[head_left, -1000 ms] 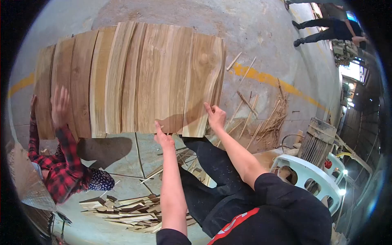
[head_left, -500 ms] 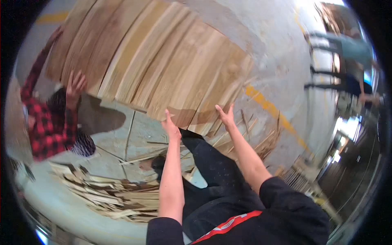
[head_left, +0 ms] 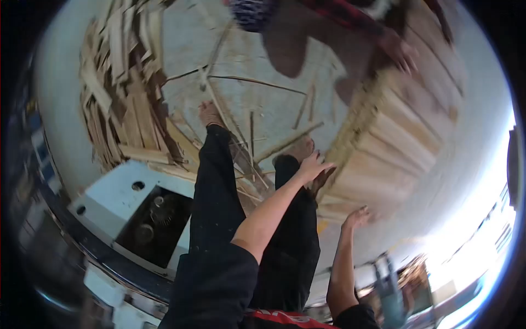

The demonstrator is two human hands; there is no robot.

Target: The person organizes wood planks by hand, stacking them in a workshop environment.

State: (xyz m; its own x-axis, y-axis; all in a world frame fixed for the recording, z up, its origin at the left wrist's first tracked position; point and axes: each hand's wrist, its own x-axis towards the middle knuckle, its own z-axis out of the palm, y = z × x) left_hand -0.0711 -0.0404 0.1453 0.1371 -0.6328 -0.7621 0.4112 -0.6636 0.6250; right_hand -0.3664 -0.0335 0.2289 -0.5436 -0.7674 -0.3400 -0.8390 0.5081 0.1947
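Note:
A stack of wooden boards (head_left: 383,159) lies on the right, its boards side by side with rough, uneven ends. My left hand (head_left: 315,166) is at the stack's near left corner, fingers spread and extended; whether it touches the wood is hard to tell. Close to the stack's lower edge, my right hand (head_left: 357,218) is slightly blurred, with fingers stretched out and nothing held in them. Across the stack, another person's hand (head_left: 401,53) rests on or just above the boards, below a red checked sleeve (head_left: 348,13).
A heap of thin wood offcuts (head_left: 126,98) covers the floor at left. Loose strips (head_left: 257,82) lie around my bare feet (head_left: 210,114). A pale machine panel (head_left: 120,189) with an opening onto gears stands at lower left. Another person (head_left: 390,296) stands far back at lower right.
My view has swung left, so the boards now appear at right and the offcut heap at upper left. Both hands have come off the board faces to the stack's edge.

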